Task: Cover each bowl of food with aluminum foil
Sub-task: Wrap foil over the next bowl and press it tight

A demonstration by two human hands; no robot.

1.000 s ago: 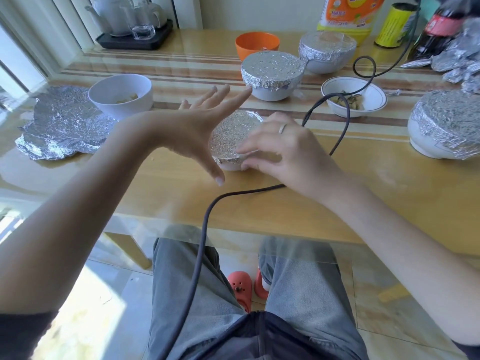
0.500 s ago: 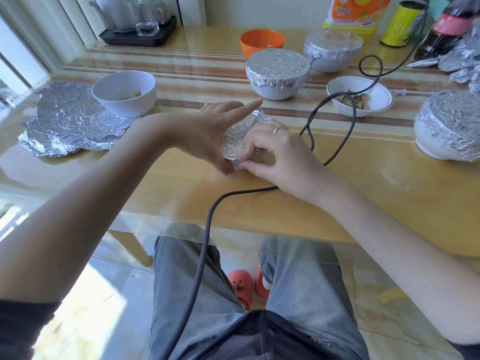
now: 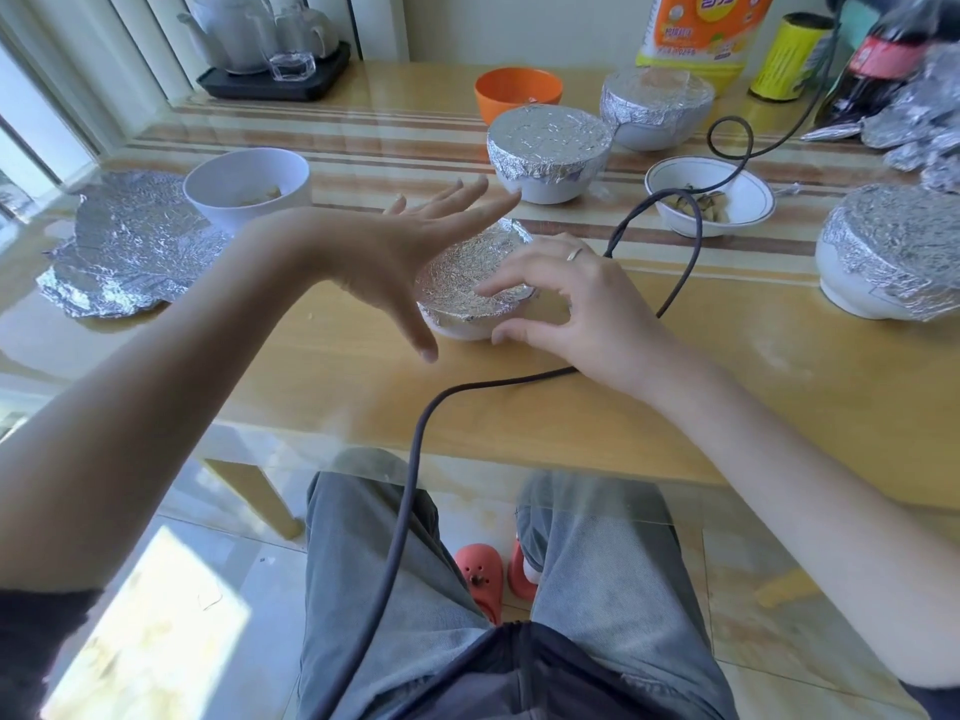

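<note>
Foil (image 3: 467, 272) is lying over the small bowl (image 3: 460, 328) at the table's (image 3: 675, 407) near edge while your right hand (image 3: 582, 298) is pinching its rim and your left hand (image 3: 410, 241) is hovering beside it, fingers spread.

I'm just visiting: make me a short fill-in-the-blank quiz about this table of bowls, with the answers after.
1. The small bowl between the hands is covered with ____.
2. The uncovered bowl at the back of the table is coloured ____.
3. The white bowl on the left stands beside a loose ____ of foil.
4. The ring is worn on the ____ hand.

Answers: foil; orange; sheet; right
</note>
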